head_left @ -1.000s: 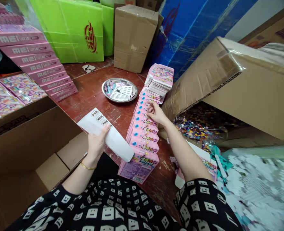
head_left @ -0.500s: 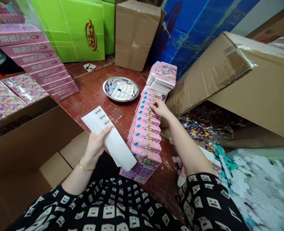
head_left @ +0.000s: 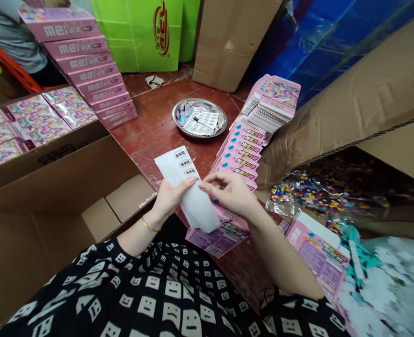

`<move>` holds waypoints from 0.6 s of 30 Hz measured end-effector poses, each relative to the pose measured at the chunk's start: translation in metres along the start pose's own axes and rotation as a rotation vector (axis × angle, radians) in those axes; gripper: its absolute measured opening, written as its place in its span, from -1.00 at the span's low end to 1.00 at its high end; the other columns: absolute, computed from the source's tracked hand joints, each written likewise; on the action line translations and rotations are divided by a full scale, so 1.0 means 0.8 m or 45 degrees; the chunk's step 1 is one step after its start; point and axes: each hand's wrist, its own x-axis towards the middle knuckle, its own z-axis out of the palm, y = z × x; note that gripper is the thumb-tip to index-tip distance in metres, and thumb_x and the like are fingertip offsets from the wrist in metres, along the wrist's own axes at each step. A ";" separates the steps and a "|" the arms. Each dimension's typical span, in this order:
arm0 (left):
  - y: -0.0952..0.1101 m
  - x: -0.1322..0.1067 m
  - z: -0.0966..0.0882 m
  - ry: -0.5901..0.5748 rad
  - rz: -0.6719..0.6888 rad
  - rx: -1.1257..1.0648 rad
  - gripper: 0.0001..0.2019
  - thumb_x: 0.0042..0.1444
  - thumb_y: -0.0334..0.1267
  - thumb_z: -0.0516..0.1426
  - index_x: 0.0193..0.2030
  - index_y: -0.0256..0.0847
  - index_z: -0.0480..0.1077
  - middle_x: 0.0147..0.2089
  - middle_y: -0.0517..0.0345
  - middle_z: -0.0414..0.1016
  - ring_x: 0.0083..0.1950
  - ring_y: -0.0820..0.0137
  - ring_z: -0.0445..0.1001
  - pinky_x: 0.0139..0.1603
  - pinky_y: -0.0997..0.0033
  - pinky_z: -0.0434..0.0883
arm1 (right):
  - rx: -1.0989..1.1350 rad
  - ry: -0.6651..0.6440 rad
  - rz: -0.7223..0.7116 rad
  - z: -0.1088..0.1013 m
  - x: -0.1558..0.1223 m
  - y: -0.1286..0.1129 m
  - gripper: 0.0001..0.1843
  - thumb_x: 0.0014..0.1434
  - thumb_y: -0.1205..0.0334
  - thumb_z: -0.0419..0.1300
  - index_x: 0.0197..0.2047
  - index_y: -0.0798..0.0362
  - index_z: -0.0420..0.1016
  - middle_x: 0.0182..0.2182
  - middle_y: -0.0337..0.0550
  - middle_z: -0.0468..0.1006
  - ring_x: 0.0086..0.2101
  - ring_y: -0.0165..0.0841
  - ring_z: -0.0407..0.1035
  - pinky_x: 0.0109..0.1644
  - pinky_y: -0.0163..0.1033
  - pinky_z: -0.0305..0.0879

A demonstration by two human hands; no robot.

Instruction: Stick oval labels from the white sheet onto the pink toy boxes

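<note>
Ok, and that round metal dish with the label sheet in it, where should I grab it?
Probably by the rim on its left, coming from that side. The metal dish is round and shallow, and the pink boxes lie close on its right. Best kept level, since small scraps lie in it.

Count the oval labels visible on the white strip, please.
4 oval labels: three in a row from the far end of the white strip, the fourth partly covered between the left hand and right hand. More may be hidden.

wearer's hands [head_left: 168, 199] [head_left: 233, 193]: 2 | oval labels [head_left: 185, 163]: 3 whole, 1 part-covered | gold bracelet [head_left: 148, 227]: 1 | metal tray [head_left: 200, 135]: 1
</note>
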 end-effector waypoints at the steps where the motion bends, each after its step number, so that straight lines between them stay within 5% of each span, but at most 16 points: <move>1: 0.002 -0.001 -0.001 0.010 0.016 0.007 -0.61 -0.09 -0.07 0.43 -0.17 -0.26 0.60 -0.12 -0.02 0.67 -0.18 0.27 0.63 -0.13 0.33 0.59 | 0.013 -0.010 0.002 0.012 -0.008 -0.006 -0.68 0.14 -0.03 0.31 -0.38 0.09 0.54 -0.51 -0.21 0.54 -0.50 -0.43 0.35 -0.44 -0.29 0.29; 9: 0.009 -0.003 -0.004 0.058 0.114 0.035 -0.62 -0.07 -0.03 0.43 -0.22 -0.29 0.62 -0.17 -0.02 0.68 -0.24 0.31 0.63 -0.20 0.40 0.58 | -0.065 0.260 -0.142 0.037 -0.024 -0.011 -0.83 0.24 0.13 0.24 -0.25 0.07 0.54 -0.39 -0.17 0.62 -0.43 -0.39 0.44 -0.37 -0.28 0.38; 13: 0.004 -0.007 0.002 0.057 0.139 0.013 -0.60 -0.03 -0.04 0.41 -0.15 -0.30 0.61 -0.10 -0.05 0.68 -0.14 0.27 0.64 -0.09 0.36 0.57 | -0.230 0.611 -0.462 0.053 -0.033 -0.016 -0.97 0.22 0.29 0.29 -0.28 0.00 0.57 -0.36 -0.18 0.62 -0.33 -0.34 0.50 -0.23 -0.18 0.48; 16: 0.002 -0.006 0.005 0.077 0.123 -0.049 -0.61 -0.03 -0.06 0.41 -0.14 -0.30 0.61 -0.08 -0.06 0.67 -0.13 0.27 0.64 -0.07 0.35 0.57 | -0.365 0.772 -0.722 0.061 -0.040 -0.017 -0.86 0.21 0.38 0.28 -0.30 -0.08 0.60 -0.30 -0.20 0.62 -0.26 -0.32 0.51 -0.16 -0.12 0.49; 18: 0.001 -0.007 0.006 0.066 0.094 -0.068 -0.60 -0.03 -0.06 0.41 -0.12 -0.29 0.61 -0.06 -0.07 0.67 -0.11 0.24 0.64 -0.07 0.34 0.57 | -0.305 0.808 -0.701 0.062 -0.040 -0.017 -0.84 0.21 0.35 0.30 -0.18 -0.11 0.59 -0.22 -0.18 0.63 -0.23 -0.31 0.52 -0.16 -0.12 0.50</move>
